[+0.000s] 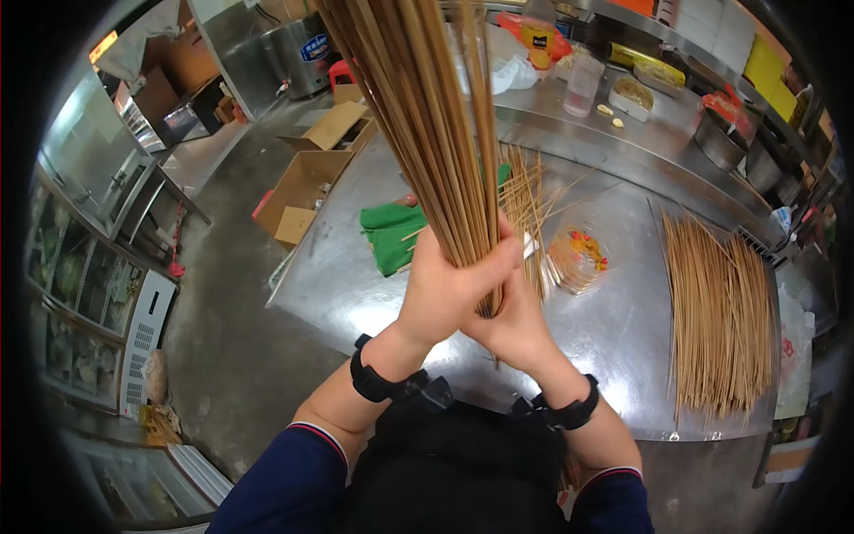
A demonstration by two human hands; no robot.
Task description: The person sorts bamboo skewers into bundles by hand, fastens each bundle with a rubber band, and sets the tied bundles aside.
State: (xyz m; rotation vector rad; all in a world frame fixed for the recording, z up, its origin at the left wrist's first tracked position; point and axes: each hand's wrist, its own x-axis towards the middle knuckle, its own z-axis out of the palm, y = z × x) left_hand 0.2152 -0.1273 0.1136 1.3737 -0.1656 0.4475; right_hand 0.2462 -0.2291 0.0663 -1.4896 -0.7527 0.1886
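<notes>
A thick bundle of long brown bamboo skewers (427,116) stands upright, slightly tilted, above the metal table (347,294). My left hand (445,285) is wrapped round its lower part. From the other side my right hand (518,322) closes round the same bundle near its bottom end. A few skewers at the right of the bundle stand a little apart from the rest. Behind my hands, loose skewers (534,191) lie crisscrossed on the table. Nearby sits a clear round container (583,258) with red and yellow pieces showing. A green cloth (390,233) lies left of my hands.
A broad pile of skewers (719,320) covers the table's right side. On the raised back shelf stand a clear plastic cup (584,86), a yellow-labelled bottle (538,36) and a foil tray (632,96). An open cardboard box (307,187) is on the floor at left.
</notes>
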